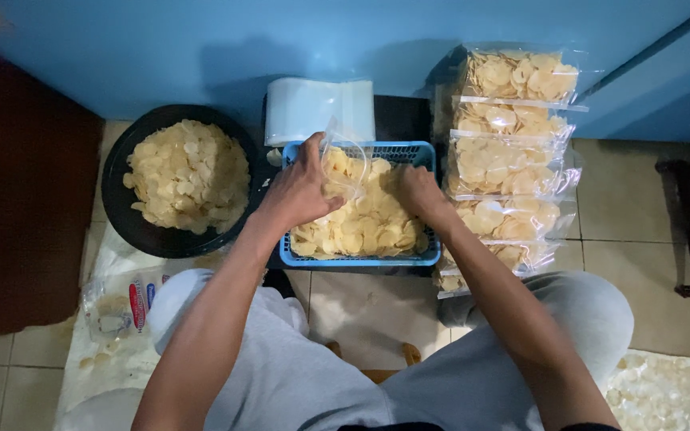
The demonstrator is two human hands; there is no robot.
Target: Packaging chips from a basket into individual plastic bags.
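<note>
Over the blue basket [361,257], left fingers [307,160] pinch a clear bag [346,164]; right fingers hidden.

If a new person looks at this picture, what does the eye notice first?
First, the blue basket of pale round chips in the middle, where the left hand holds a clear bag open and the right hand digs into the chips. Next, the row of filled chip bags on the right, and the black bowl heaped with chips on the left.
</note>
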